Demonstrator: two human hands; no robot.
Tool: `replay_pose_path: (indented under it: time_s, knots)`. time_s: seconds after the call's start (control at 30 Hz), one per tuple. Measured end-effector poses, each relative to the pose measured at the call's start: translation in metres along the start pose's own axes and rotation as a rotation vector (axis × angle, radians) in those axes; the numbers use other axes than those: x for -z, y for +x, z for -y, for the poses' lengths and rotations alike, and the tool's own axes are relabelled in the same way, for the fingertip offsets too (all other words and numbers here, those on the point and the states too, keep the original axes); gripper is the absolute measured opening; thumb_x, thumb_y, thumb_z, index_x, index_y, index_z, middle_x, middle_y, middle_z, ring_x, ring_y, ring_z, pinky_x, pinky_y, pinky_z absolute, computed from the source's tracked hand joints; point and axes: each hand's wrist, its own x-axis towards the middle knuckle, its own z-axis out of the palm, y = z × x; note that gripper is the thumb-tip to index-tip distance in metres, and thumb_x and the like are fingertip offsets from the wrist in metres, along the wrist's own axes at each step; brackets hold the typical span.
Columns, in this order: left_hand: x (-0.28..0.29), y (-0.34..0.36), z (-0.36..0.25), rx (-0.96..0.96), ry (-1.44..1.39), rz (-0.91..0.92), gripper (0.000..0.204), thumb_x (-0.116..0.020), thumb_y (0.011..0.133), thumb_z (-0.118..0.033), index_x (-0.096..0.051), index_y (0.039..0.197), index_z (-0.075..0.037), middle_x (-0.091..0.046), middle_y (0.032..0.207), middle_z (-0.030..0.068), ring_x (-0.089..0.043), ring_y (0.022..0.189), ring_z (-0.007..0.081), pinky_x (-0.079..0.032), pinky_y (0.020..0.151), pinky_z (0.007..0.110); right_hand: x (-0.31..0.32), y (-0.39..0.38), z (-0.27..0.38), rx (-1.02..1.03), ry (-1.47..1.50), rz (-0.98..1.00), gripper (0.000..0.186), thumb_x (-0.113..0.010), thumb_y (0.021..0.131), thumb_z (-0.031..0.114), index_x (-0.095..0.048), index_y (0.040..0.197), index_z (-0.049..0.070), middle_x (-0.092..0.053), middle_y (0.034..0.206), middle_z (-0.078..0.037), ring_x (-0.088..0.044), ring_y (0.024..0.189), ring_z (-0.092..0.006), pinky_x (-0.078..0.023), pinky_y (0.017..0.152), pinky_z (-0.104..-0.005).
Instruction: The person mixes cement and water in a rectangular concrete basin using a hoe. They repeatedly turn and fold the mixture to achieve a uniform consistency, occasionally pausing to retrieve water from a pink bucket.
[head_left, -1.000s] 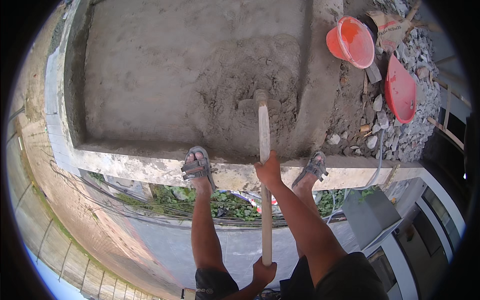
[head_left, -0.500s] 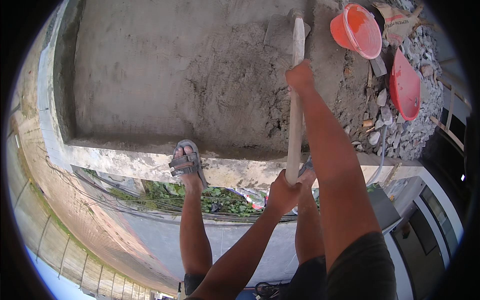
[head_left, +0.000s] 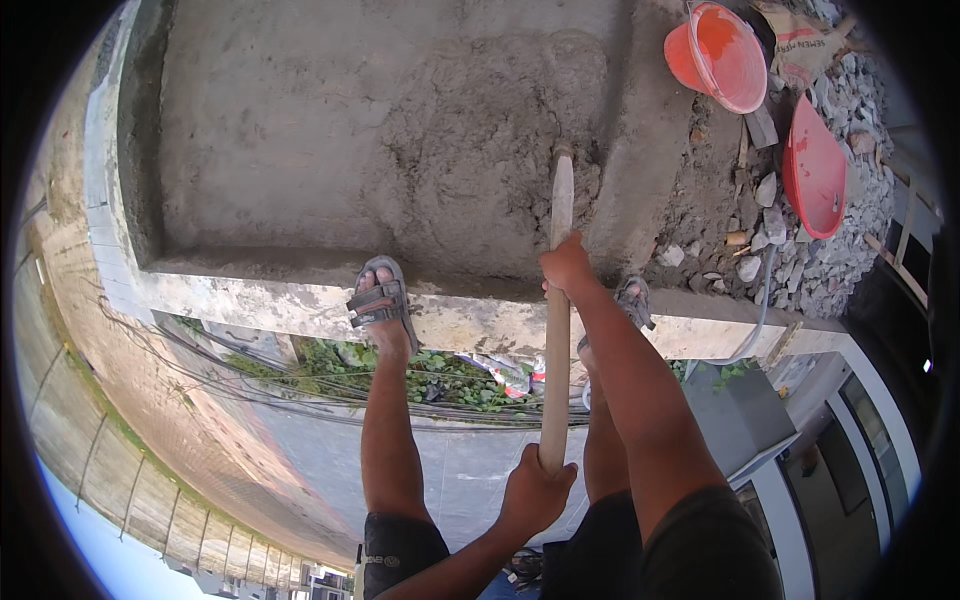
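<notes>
A hoe (head_left: pixel 557 370) with a long pale wooden handle slants away from me over the wall. Wrapped around the butt of the handle is my left hand (head_left: pixel 538 490), closed. My right hand (head_left: pixel 567 266) grips it farther up, above the wall's inner edge. The hoe's head sits at the far end in wet grey mortar (head_left: pixel 460 140), its blade hidden there. The mortar is rough and lumpy around the head and smoother toward the left.
My sandalled feet stand on the narrow wall top (head_left: pixel 470 322), with plants (head_left: pixel 350 360) and cables below on my side. To the right are an orange bucket (head_left: pixel 715 60), a red basin (head_left: pixel 815 170), a sack (head_left: pixel 800 45) and broken rubble (head_left: pixel 850 110).
Both hands have drawn the hoe toward me and slightly left. Its blade, seen on the far mortar before, is now hidden in nearer mortar. A ridge of mortar has formed on the right.
</notes>
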Motion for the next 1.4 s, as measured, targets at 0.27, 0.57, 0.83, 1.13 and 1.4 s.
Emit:
replay_pose_path:
  time_s: [0.27,0.57,0.83,1.13,1.4]
  knots:
    - [0.088,-0.067,-0.021,0.050,0.221,0.138,0.051,-0.068,0.085,-0.032,-0.045,0.114,0.004,-0.065,0.089,0.0284,-0.066,0.088,0.0455,-0.052,0.079,0.051,0.003,-0.064,0.039,-0.038,0.226,0.014,0.047,-0.058,0.085,0.006,-0.030,0.120,-0.007,-0.054,0.096,-0.023,-0.061,0.055,-0.0253,-0.054,0.047,-0.0378]
    - [0.217,-0.064,0.162,-0.117,0.602,-0.082,0.038,-0.071,0.073,-0.025,-0.055,0.102,-0.006,-0.067,0.079,0.0209,-0.067,0.074,0.0422,-0.056,0.068,0.050,-0.091,-0.188,0.018,-0.029,0.867,0.015,0.049,-0.057,0.081,-0.004,-0.026,0.119,-0.003,-0.050,0.091,-0.018,-0.061,0.054,-0.0226,-0.054,0.047,-0.0334]
    - [0.224,0.041,0.179,-0.350,0.559,-0.106,0.036,-0.071,0.076,-0.021,-0.056,0.105,-0.005,-0.067,0.086,0.0191,-0.066,0.081,0.0411,-0.055,0.070,0.047,-0.056,-0.189,0.057,0.174,0.930,-0.037,0.061,-0.054,0.080,-0.008,-0.021,0.131,-0.002,-0.049,0.091,-0.018,-0.061,0.054,-0.0223,-0.055,0.050,-0.0334]
    - [0.019,0.136,-0.004,-0.544,-0.060,-0.002,0.041,-0.063,0.080,-0.020,-0.048,0.111,0.001,-0.063,0.085,0.0249,-0.065,0.079,0.0379,-0.049,0.070,0.043,0.070,0.020,0.106,0.337,0.159,-0.329,0.047,-0.059,0.083,0.003,-0.037,0.122,-0.011,-0.059,0.096,-0.025,-0.061,0.052,-0.0267,-0.052,0.045,-0.0369]
    - [-0.015,0.014,0.038,-0.011,0.027,-0.037,0.042,-0.065,0.080,-0.022,-0.049,0.108,0.005,-0.066,0.088,0.0284,-0.066,0.083,0.0452,-0.052,0.075,0.050,-0.017,0.007,-0.027,0.031,0.054,-0.027,0.047,-0.061,0.082,0.007,-0.038,0.117,-0.014,-0.059,0.088,-0.025,-0.063,0.054,-0.0317,-0.052,0.042,-0.0413]
